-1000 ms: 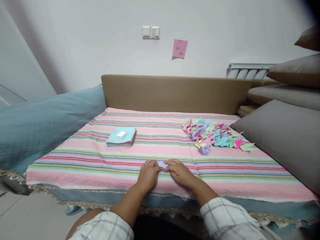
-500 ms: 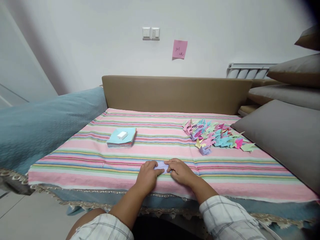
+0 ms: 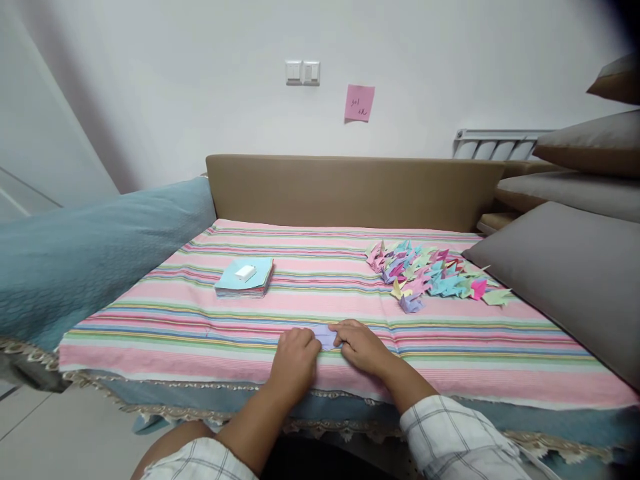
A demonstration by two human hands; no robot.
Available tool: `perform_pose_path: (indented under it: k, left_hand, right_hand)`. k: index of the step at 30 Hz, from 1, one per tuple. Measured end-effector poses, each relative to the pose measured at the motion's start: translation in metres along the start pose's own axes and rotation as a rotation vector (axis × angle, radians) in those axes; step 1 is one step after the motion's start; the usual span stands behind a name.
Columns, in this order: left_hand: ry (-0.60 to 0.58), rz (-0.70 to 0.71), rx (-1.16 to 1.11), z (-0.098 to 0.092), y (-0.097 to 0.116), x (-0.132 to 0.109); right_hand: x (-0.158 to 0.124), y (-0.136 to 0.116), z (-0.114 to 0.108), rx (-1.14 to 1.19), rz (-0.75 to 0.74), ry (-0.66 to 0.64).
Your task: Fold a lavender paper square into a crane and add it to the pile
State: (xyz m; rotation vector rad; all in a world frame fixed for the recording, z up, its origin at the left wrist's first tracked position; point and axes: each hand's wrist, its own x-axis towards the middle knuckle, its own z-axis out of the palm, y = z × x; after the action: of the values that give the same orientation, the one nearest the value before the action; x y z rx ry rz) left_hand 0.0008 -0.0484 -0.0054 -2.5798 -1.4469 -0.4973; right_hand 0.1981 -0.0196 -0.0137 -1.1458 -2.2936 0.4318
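A small lavender piece of folded paper (image 3: 326, 337) lies flat on the striped cloth between my hands, with crease lines across it. My left hand (image 3: 296, 357) is closed at its left end, fingers curled together and touching the paper. At the right end, my right hand (image 3: 361, 345) pinches the paper between thumb and fingers. Both hands partly cover its ends. Beyond them to the right lies a pile of folded paper cranes (image 3: 430, 270) in many colours. To the left sits a stack of square paper (image 3: 244, 283), light blue on top, with a small white block (image 3: 245, 273) on it.
The pink striped cloth (image 3: 165, 313) covers the seat up to the brown backrest (image 3: 350, 192). Grey cushions (image 3: 560, 267) are piled at the right, and a blue-covered armrest (image 3: 110, 233) stands at the left. A pink note (image 3: 359, 103) and switches (image 3: 303, 72) are on the wall.
My left thumb has drawn back from the paper toward the fingers, uncovering more of its left part. The right hand stays at its end. The view has tilted slightly upward.
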Motion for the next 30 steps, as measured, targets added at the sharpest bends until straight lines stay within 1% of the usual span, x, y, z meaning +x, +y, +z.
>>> perform_pose_path:
  k: [2,4,8,13,15,18,22,23,26,30]
  left_hand:
    - [-0.062,0.135,-0.046,0.003,0.008,-0.004]
    - [-0.084,0.188,-0.048,0.007,0.015,-0.007]
    - [-0.099,0.181,-0.032,0.010,0.020,-0.007]
    - [-0.062,0.146,-0.080,0.006,0.011,-0.003]
    - [-0.028,0.131,-0.112,0.005,0.007,-0.002]
    - [0.020,0.117,-0.145,0.005,0.004,-0.001]
    - [0.048,0.119,-0.144,0.004,0.005,-0.001]
    - [0.048,0.115,-0.145,0.004,0.006,-0.001]
    - [0.040,0.103,-0.152,0.004,0.006,-0.001]
    - [0.030,0.066,-0.142,0.005,0.007,0.002]
  right_hand:
    - [0.000,-0.002,0.000,-0.007,0.000,0.002]
    - [0.000,-0.003,0.000,-0.013,0.003,0.005]
    - [0.000,-0.004,-0.001,-0.001,0.030,0.034]
    - [-0.001,-0.008,0.000,0.083,0.176,0.097]
    - [-0.002,-0.012,0.002,0.132,0.185,0.087]
    - [-0.002,-0.015,0.005,0.170,0.157,0.083]
    - [0.000,-0.008,0.006,0.015,0.165,0.197]
    - [0.001,-0.006,0.006,-0.018,0.159,0.201]
    - [0.001,-0.002,0.005,-0.057,0.161,0.158]
    - [0.000,-0.008,0.005,-0.073,0.173,0.122]
